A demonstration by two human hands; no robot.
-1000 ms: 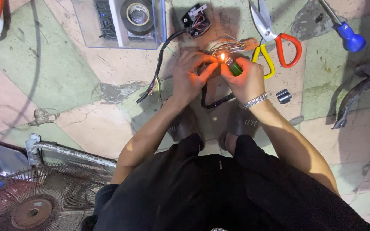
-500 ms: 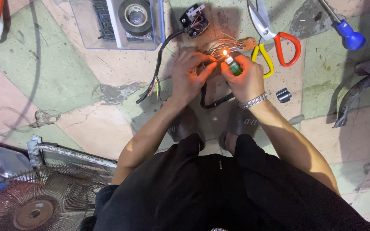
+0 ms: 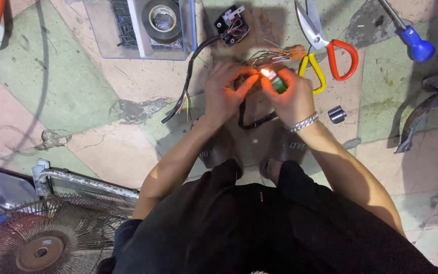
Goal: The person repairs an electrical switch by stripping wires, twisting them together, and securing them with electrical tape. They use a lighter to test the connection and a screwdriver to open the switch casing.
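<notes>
clear plastic tray (image 3: 105, 35) at top left of the floor, rectangular, holding a roll of black tape (image 3: 161, 19) beside a white divider and some dark parts. no label readable from here.

my right hand (image 3: 292, 96) is closed around a small green lighter (image 3: 280, 85), thumb on top, flame (image 3: 265, 73) lit at its upper left end. the lighter's long axis runs from lower right to upper left, tilted, flame end toward my left hand. my left hand (image 3: 225, 91) is pinched shut on the thin wires (image 3: 269, 57), fingertips (image 3: 249, 81) just beside the flame; exactly which wire is gripped i cannot tell, the glow washes it out. the wire bundle fans up and right to an orange connector (image 3: 296, 50). a black cable (image 3: 191, 76) runs from the black plug part (image 3: 232, 24) down left, frayed at its end.

against the frame half a second ago: both hands sit in the same place, flame still lit, lighter at the same tilt. no clear shift.

nearby: scissors (image 3: 325, 50) with one red and one yellow loop just right of my right hand, blue-handled screwdriver (image 3: 415, 44) at top right, fan grille (image 3: 46, 238) at lower left.
</notes>
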